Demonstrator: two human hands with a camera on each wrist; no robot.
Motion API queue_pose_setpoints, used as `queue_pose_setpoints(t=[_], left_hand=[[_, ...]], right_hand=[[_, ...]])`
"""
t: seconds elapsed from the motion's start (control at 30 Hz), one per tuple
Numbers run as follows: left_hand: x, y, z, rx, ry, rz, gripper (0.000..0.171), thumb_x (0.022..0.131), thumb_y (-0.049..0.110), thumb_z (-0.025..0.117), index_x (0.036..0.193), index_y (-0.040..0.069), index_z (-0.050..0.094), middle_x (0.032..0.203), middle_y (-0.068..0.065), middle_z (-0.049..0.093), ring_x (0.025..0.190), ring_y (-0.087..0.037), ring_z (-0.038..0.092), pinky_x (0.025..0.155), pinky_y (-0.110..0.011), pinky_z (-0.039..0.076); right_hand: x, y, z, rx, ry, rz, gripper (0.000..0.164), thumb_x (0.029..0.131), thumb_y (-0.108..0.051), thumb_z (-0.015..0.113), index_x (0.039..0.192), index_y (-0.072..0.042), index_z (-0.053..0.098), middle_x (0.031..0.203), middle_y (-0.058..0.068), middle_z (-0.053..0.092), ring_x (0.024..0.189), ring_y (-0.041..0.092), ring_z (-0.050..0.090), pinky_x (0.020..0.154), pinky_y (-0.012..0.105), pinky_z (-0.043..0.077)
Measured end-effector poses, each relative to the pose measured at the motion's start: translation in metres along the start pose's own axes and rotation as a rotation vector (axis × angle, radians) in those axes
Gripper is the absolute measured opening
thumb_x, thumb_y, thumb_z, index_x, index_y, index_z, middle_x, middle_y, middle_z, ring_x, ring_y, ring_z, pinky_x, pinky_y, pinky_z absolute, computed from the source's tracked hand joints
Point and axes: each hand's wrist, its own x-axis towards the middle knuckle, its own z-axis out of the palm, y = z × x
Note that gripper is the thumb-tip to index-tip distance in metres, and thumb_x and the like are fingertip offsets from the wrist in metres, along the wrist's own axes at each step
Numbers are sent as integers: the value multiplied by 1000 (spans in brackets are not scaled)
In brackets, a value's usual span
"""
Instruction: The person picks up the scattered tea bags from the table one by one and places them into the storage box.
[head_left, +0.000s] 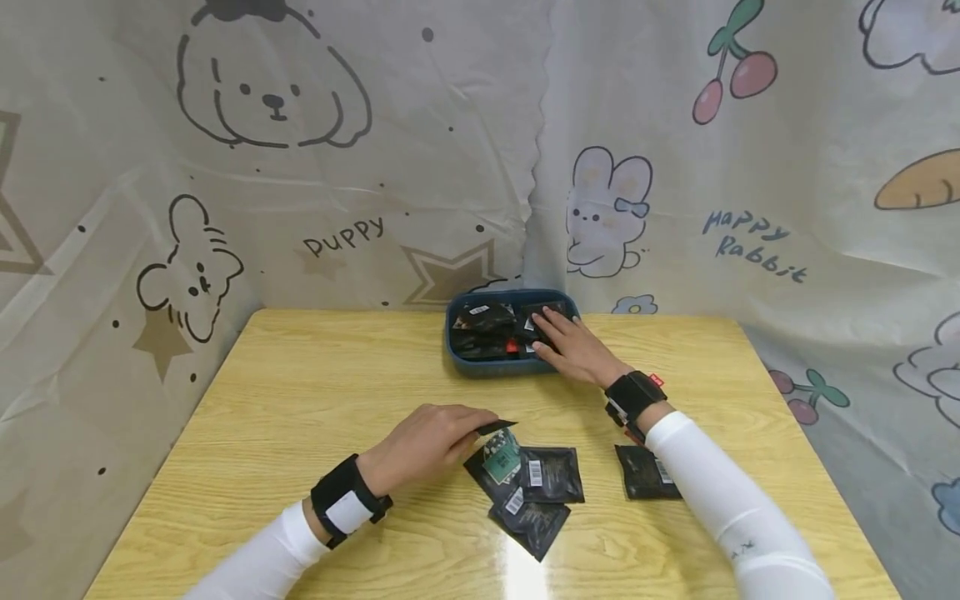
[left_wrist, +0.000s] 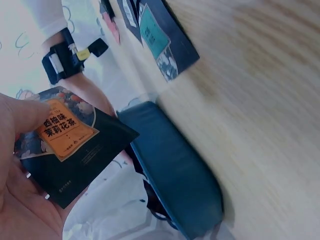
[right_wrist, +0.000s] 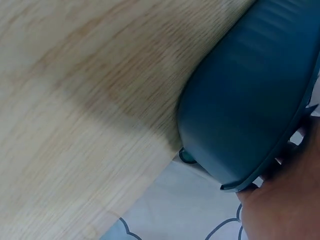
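Note:
My left hand (head_left: 427, 446) pinches a black tea sachet (left_wrist: 95, 155) between thumb and fingers; its orange label with Chinese characters faces the left wrist camera. Seen from the head, that sachet is nearly edge-on, just above a green-labelled sachet (head_left: 501, 458) on the table. Two more black sachets with white barcode stickers, one (head_left: 555, 477) behind and one (head_left: 532, 527) in front, overlap beside it. At the back, my right hand (head_left: 581, 346) reaches over the rim of a dark blue box (head_left: 498, 367), fingers spread on the black sachets (head_left: 483, 315) inside. Its fingertips are partly hidden in the right wrist view.
Another black sachet (head_left: 643, 473) lies on the right of the wooden table (head_left: 337, 375), partly covered by my right forearm. A patterned cloth (head_left: 450, 167) hangs behind the table, close to the box at the back edge.

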Motion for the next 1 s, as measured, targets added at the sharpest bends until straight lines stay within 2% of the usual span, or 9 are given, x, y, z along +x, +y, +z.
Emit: queue_pose_setpoints(t=[0.13,0.23,0.4,0.47,0.5,0.67,0.8,0.9,1.0], left_hand=[[21,-12,-7,46,116,16,32,97,7,64,128,9,66,113,-4,72,91,-15,70,70,-33,58],[41,-24,-12,87,199,13,33,95,6,65,129,6,65,113,-9,72,90,-19,71,68,-34,57],[71,-50,-18,127,243,-49,41,96,4,63,137,8,60,126,-12,66,92,-22,68,63,-33,53],[82,-60,-18,132,232,-83,45,96,3,63,140,9,58,132,-13,63,94,-24,67,60,-34,51],[88,-65,-17,137,225,-97,46,96,2,63,141,8,57,135,-14,61,102,-27,66,63,-35,52],[110,-90,0,155,142,-193,50,99,4,59,148,10,50,147,-13,50,124,-31,56,85,-43,54],[119,-105,15,148,72,-245,55,98,1,57,150,10,46,150,-15,46,130,-33,51,98,-46,49],[124,-111,23,149,3,-265,57,98,2,55,153,9,41,153,-17,41,135,-35,46,107,-47,42],[130,-114,30,159,-100,-308,54,106,16,46,157,11,32,158,-17,33,141,-37,36,114,-51,31]], right_hand=[[-12,2,-3,-23,60,-23,65,106,-43,44,158,-9,27,162,17,22,148,33,22,118,56,15],[-30,2,-5,-61,121,-44,63,106,-42,44,157,-7,32,162,18,24,147,35,25,119,54,16],[-72,0,-13,-99,176,-99,59,102,-34,56,151,-5,42,157,20,33,142,36,34,117,54,21],[-92,-2,-16,-103,169,-118,60,99,-33,63,150,-6,44,154,21,37,139,37,38,115,58,24],[-103,-4,-17,-103,156,-121,62,98,-34,65,150,-7,45,153,21,38,139,37,39,113,59,26],[-157,-11,-17,-77,12,-78,75,90,-48,71,152,-14,44,156,19,35,139,41,37,109,67,27],[-192,-13,-15,-41,-97,-33,91,80,-58,77,152,-13,44,157,22,32,139,47,34,106,70,29],[-212,-14,-16,-1,-150,-1,95,75,-55,82,151,-11,45,155,25,32,136,50,36,101,69,36],[-225,-15,-17,38,-206,46,91,76,-46,85,151,-11,45,156,24,31,136,50,37,96,64,44]])
